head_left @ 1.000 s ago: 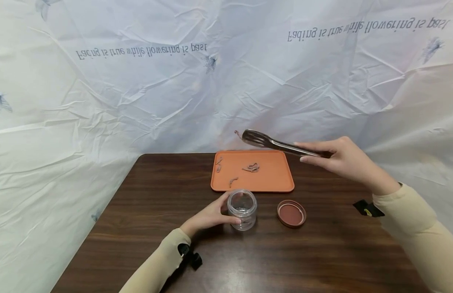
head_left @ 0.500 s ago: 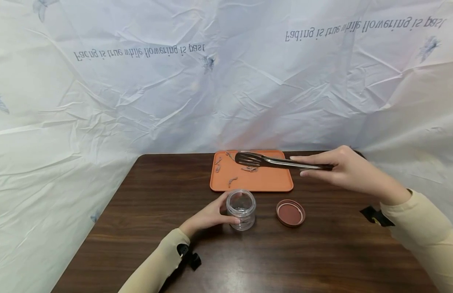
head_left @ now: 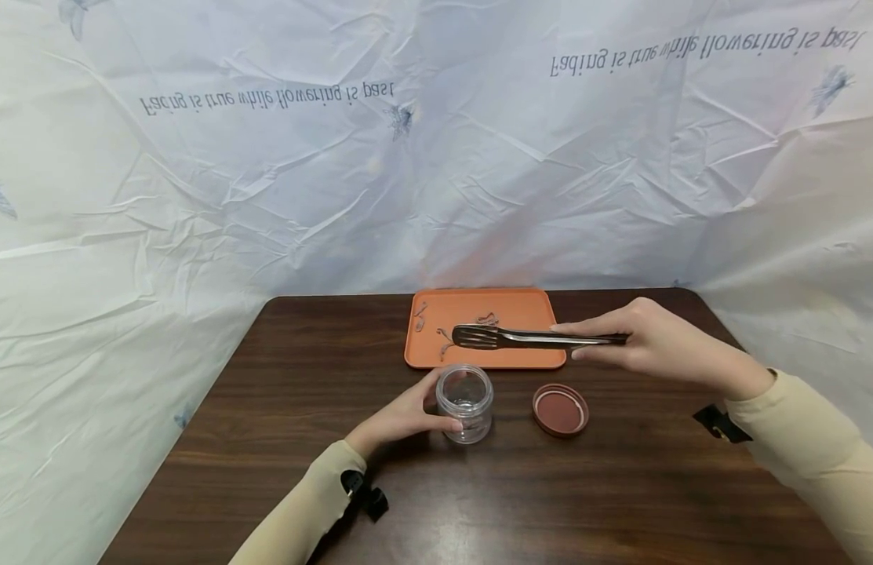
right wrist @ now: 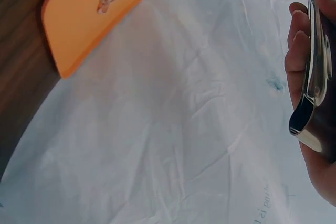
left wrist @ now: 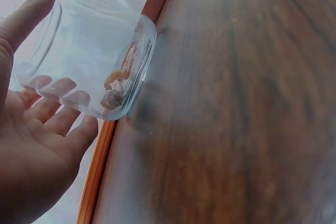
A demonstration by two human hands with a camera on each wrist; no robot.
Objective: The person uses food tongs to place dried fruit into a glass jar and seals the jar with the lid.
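Note:
My left hand holds a clear open jar by its side, thumb in front and fingers around the back. In the left wrist view several reddish-brown pieces lie at the jar's bottom. My right hand grips black-and-silver food tongs, held level with the tips pointing left. A thin brownish strip sticks out past the tong tips, which overlap the orange tray beyond the jar. On the tray, a small clump of similar strips shows just behind the tongs.
A reddish-brown lid lies inner side up to the right of the jar. More thin strips are at the tray's left edge. The dark wooden table ends against a white printed cloth at the back.
My right hand has brought the tongs and the strip at their tips down and nearer, from above the tray's back edge to its front half. The left hand and jar stay put.

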